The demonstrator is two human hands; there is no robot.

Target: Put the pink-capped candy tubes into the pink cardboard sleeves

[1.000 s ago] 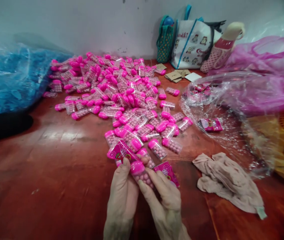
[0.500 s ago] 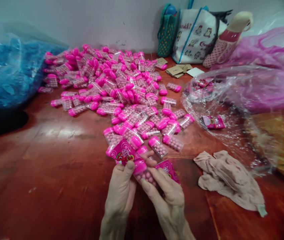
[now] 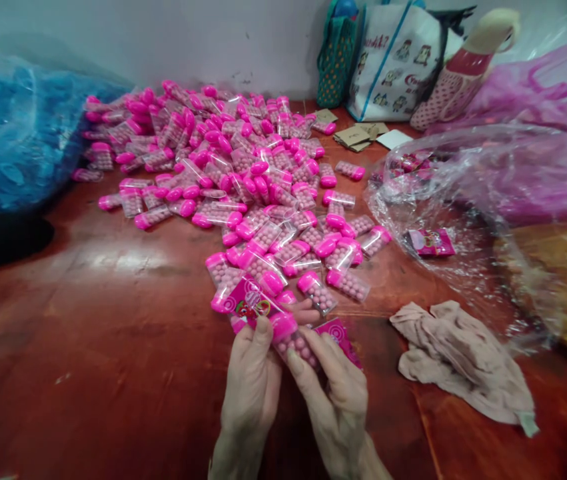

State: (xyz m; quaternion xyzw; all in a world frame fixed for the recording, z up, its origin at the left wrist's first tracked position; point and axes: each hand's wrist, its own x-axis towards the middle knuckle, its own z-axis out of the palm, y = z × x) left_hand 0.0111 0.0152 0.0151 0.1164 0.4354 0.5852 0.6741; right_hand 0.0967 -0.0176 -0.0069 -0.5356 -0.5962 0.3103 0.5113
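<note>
Little has shifted since a second ago: view tipped slightly, so I see the pile of pink-capped candy boxes (image 3: 243, 173) sit higher, toward 12 o'clock. Both hands stay low centre. My left hand (image 3: 253, 383) pinches a pink label sticker (image 3: 250, 303), thumb on top. My right hand (image 3: 336, 393) grips a clear candy box (image 3: 296, 340), fingers curled around it. Second sticker (image 3: 340, 337) under right fingers. Beige cloth (image 3: 463, 363) at 3 o'clock.
</note>
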